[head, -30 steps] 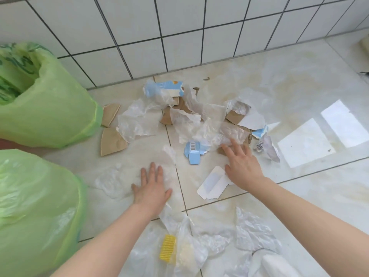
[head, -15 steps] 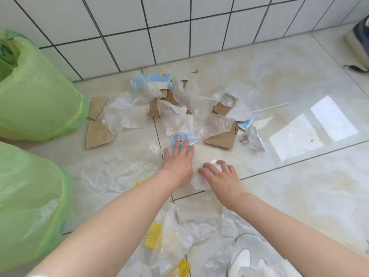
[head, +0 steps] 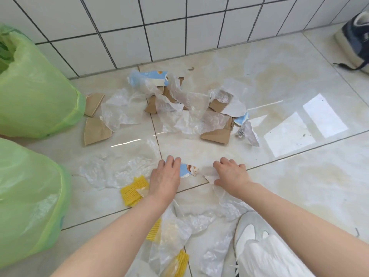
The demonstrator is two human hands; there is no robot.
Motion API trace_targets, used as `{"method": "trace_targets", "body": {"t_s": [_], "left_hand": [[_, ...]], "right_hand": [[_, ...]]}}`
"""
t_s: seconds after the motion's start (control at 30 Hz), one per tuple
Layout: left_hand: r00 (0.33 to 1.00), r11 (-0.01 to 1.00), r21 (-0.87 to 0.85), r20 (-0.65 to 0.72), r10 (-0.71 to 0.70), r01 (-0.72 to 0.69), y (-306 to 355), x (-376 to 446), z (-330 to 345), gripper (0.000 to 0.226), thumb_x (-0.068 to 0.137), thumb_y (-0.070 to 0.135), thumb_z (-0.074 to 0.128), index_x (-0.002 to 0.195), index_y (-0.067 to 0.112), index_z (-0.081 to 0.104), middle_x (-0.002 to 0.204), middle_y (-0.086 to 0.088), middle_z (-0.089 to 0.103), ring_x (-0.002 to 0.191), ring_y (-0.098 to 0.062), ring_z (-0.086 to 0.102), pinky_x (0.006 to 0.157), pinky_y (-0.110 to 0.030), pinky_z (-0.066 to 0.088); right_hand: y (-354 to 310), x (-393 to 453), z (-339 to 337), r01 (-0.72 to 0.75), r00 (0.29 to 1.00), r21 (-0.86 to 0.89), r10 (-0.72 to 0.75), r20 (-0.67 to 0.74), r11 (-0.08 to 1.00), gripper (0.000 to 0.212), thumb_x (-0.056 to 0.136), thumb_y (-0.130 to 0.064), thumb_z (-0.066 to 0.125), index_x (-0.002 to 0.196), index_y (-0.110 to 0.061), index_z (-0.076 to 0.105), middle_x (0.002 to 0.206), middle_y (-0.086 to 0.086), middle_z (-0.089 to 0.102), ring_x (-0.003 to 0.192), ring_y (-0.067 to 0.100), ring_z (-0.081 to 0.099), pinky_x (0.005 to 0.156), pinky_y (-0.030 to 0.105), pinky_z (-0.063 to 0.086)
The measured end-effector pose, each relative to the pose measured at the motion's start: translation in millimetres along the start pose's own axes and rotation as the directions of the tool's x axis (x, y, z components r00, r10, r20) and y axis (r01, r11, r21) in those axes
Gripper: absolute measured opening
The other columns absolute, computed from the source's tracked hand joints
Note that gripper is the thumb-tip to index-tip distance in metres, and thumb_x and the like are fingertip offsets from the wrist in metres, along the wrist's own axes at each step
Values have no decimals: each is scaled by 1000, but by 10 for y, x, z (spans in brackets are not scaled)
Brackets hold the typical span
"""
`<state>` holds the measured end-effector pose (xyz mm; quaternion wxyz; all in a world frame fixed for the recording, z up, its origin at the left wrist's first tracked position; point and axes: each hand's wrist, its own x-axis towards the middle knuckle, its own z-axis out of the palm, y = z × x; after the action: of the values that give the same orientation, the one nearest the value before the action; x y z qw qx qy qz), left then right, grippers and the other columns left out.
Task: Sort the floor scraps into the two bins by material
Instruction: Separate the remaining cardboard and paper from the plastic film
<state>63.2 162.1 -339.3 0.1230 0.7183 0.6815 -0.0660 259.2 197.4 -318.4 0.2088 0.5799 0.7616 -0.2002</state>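
The left hand (head: 165,175) is curling onto a blue printed card scrap (head: 186,169) while the right hand (head: 231,172), at its 3 o'clock, is pinching a white paper scrap (head: 209,172); both scraps should be lifted clear of nearby plastic film (head: 117,168).

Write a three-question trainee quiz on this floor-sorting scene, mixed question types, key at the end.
1. True or false: the left hand grips a blue printed carton scrap.
2. The right hand holds: A) a white paper scrap B) a yellow mesh piece C) brown cardboard.
3. Fill in: both bins are lined with ___ bags.

Key: 1 true; 2 A; 3 green.
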Motion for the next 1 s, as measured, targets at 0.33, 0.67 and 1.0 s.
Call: {"method": "trace_targets", "body": {"t_s": [0.33, 0.67, 1.0], "left_hand": [[984, 990, -126, 175, -43, 65, -12, 346, -129, 69, 79, 7, 57, 137, 32, 29, 129, 2, 38, 116, -29, 33, 89, -37, 32], [953, 859, -496, 302, 37, 123, 377, 607, -428, 10, 85, 22, 60, 83, 13, 62, 89, -8, 60, 89, -28, 60, 73, -34, 46], [898, 858, -415, 179, 402, -302, 968, 1125, -479, 23, 94, 23, 48, 104, 5, 58, 121, -10, 49, 115, -26, 43, 96, -35, 37]], "right_hand": [[285, 35, -349, -50, 957, 389, 156, -246, 920, 25, 91, -24, 56, 106, -5, 53, 113, 14, 50, 108, 37, 46, 88, 44, 43], [863, 469, -622, -324, 792, 639, 570, -220, 698, 34, 94, -22, 46, 117, 3, 50, 129, 24, 44, 120, 40, 37, 93, 38, 31], [956, 563, -427, -301, 838, 686, 527, -141, 662, 10, 90, -17, 48, 85, -8, 45, 84, 11, 52, 81, 33, 49, 64, 34, 35]]}}
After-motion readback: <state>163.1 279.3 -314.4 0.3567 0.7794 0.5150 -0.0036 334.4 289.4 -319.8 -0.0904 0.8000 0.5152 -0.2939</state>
